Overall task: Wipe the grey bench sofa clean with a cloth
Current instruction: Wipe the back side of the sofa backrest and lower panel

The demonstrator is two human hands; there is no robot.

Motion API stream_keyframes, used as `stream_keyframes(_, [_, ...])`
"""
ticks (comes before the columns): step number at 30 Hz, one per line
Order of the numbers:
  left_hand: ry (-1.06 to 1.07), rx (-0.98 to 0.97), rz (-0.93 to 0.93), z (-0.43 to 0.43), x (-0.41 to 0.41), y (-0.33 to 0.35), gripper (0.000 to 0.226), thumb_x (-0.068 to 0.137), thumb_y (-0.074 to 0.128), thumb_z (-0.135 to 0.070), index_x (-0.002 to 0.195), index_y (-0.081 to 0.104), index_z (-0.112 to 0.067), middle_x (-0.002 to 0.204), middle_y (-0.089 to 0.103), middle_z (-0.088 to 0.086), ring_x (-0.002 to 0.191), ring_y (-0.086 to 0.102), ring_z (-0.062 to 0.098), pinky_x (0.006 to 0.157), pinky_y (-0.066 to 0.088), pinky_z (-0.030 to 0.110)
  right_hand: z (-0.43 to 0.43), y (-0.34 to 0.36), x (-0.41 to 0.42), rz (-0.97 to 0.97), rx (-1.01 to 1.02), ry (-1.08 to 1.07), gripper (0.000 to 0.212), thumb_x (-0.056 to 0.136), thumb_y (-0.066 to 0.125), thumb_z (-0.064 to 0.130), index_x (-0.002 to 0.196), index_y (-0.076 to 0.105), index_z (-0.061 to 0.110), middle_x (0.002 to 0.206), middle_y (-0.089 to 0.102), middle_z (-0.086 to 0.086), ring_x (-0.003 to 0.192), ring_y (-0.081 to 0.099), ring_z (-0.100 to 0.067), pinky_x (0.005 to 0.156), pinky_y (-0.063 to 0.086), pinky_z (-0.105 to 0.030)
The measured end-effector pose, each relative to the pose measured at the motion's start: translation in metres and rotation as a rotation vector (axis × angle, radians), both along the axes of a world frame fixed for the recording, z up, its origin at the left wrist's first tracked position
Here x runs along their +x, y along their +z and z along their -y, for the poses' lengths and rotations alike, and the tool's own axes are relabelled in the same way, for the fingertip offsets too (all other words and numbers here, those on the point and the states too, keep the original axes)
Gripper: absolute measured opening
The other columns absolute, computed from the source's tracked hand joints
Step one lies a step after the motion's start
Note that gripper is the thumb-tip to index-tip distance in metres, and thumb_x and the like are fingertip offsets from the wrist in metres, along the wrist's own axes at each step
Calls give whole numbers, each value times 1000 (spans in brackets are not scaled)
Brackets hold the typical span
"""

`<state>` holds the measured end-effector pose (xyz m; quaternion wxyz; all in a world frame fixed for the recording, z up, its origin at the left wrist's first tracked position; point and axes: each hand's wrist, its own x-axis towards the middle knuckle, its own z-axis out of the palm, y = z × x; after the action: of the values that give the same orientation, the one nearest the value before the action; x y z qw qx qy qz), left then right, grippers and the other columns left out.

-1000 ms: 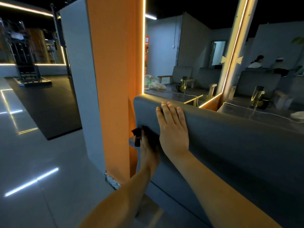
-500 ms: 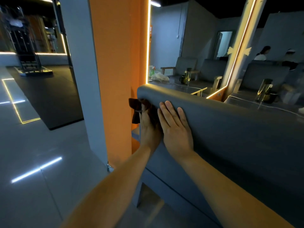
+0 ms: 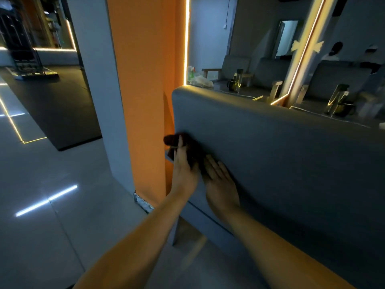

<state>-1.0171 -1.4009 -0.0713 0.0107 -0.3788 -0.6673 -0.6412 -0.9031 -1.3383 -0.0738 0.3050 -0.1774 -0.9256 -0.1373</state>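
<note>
The grey padded bench sofa (image 3: 281, 153) stands on a glossy grey tiled floor (image 3: 52, 174), its left end just beside an orange pillar (image 3: 141, 80). A dark crumpled cloth (image 3: 194, 152) is pressed against the sofa's upright grey panel near that left edge, gripped by the left hand (image 3: 184, 170), whose thumb lies across it. The right hand (image 3: 220, 184) rests flat on the same panel with straight fingers, just beside the cloth.

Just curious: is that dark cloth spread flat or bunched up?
Bunched: the cloth bulges in dark folds from the left hand gripping it.
</note>
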Motion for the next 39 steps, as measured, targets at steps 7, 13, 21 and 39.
stream_keyframes(7, [35,-38,-92,-15,-1,-23,75,107,45,-23,158,-7,-41,164,-10,-27,153,-12,3,127,6,37,-12,-26,0,72,10,31,55,75,61,8,129,64,0,140,60,-11,137,51,-26,119,20,-39])
stream_keyframes(13, [4,-117,96,-13,10,-133,71,107,44,-32,161,-1,-37,169,9,-6,156,9,18,124,22,49,-18,-81,9,227,14,-3,53,91,41,15,141,57,7,156,44,-5,148,35,-21,121,11,-39])
stream_keyframes(21, [-69,-59,404,-18,30,-157,72,100,46,-7,153,12,-43,152,35,-11,140,39,7,117,36,30,-21,-92,8,229,-4,6,62,89,24,14,142,55,9,157,43,-4,147,36,-20,122,14,-39])
stream_keyframes(39, [-287,72,709,39,59,-24,20,104,50,-20,117,62,-31,126,61,1,114,62,8,92,49,22,41,-42,16,-494,-1039,228,31,100,57,19,130,54,23,125,48,6,110,56,-3,85,52,-17])
